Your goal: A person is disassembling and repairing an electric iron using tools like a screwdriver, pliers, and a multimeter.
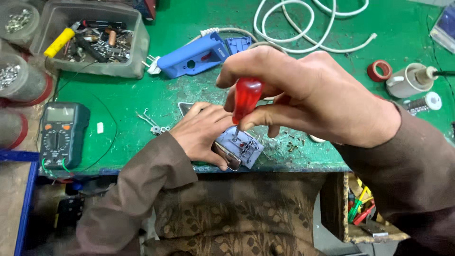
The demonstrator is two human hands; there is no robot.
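Head view: my right hand [308, 97] grips the red screwdriver [245, 99], my left hand [204, 132] clamps the grey module [241, 147]; judged step: screw driving, needing steady vertical pressure.

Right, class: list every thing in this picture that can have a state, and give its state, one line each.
Right hand: closed around the red-handled screwdriver, tip down on the metal part.
Left hand: pressing the small metal part at the table edge.
Blue plastic casing: lying separate on the green table.
Multimeter: lying flat, display blank.
Plastic tub: open, full of parts.
White cable: loosely coiled.
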